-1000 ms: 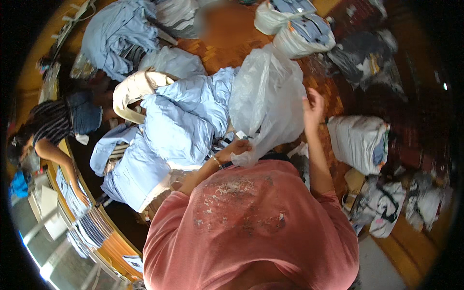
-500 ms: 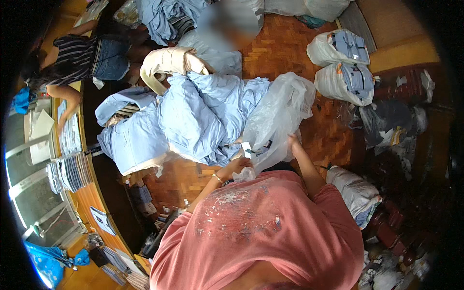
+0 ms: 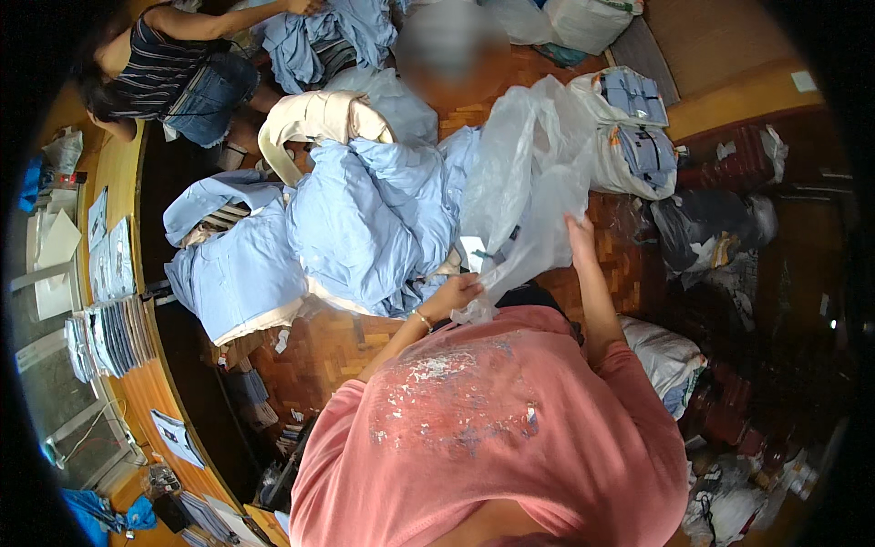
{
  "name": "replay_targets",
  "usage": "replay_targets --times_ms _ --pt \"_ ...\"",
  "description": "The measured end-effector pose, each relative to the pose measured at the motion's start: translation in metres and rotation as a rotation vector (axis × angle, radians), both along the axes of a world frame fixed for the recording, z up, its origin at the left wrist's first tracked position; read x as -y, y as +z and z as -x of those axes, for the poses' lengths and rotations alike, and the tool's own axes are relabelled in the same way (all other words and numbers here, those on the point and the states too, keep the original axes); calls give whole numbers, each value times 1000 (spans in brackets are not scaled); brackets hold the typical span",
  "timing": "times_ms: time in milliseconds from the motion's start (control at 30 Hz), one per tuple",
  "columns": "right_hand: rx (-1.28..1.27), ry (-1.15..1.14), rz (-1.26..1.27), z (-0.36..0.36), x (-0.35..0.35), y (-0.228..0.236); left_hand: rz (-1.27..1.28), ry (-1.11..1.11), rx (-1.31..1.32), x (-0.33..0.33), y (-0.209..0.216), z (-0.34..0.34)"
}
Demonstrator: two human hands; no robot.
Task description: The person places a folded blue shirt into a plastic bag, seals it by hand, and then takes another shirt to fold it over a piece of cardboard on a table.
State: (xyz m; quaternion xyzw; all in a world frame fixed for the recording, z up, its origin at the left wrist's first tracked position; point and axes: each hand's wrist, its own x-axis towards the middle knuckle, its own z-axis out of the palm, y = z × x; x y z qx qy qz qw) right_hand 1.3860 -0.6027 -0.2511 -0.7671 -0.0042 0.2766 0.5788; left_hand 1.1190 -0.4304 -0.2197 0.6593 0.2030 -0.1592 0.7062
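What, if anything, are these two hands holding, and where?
A translucent plastic bag: the left hand grips its bunched near end; the right hand is at its right edge, whether gripping or merely touching is unclear.

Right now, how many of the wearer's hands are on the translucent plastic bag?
2: left hand gripping the near end of the plastic bag, right hand touching its right side. Neither is hidden.

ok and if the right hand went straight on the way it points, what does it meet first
Likely the translucent plastic bag that the right hand appears to touch, though depth is unclear.
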Motion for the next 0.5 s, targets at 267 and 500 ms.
replay_targets --times_ms 267,500 --pt "-136 -90 -48 -9 6 13 264 347 70 6 -7 6" --pt "-284 14 -202 -51 23 17 354 857 145 17 7 -40"
